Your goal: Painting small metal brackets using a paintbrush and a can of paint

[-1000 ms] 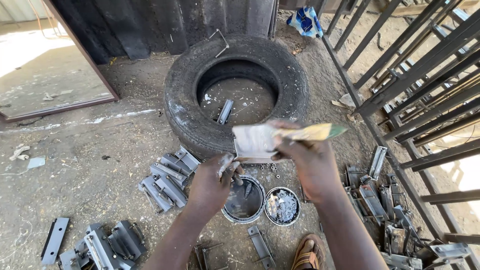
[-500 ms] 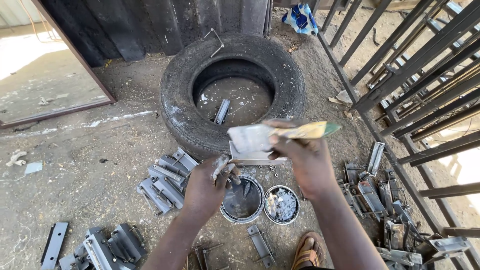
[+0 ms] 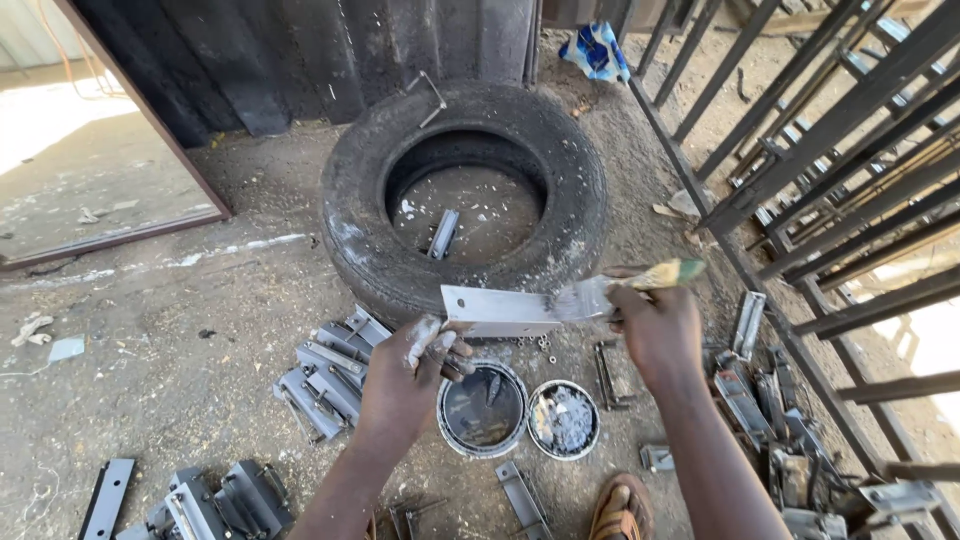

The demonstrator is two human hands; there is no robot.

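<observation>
Head view: a person crouches over sandy ground before a worn tyre (image 3: 465,195).
Left hand (image 3: 405,385): grip clenched on the near end of a flat metal plate (image 3: 500,308), held level above two round tins.
Right hand (image 3: 660,335): grip closed around a paintbrush (image 3: 625,288), bristles touching the plate's far end.
Tins: dark paint tin (image 3: 483,410) beside silvery tin (image 3: 563,420).
Left of tins: stacked metal brackets (image 3: 325,370).
</observation>
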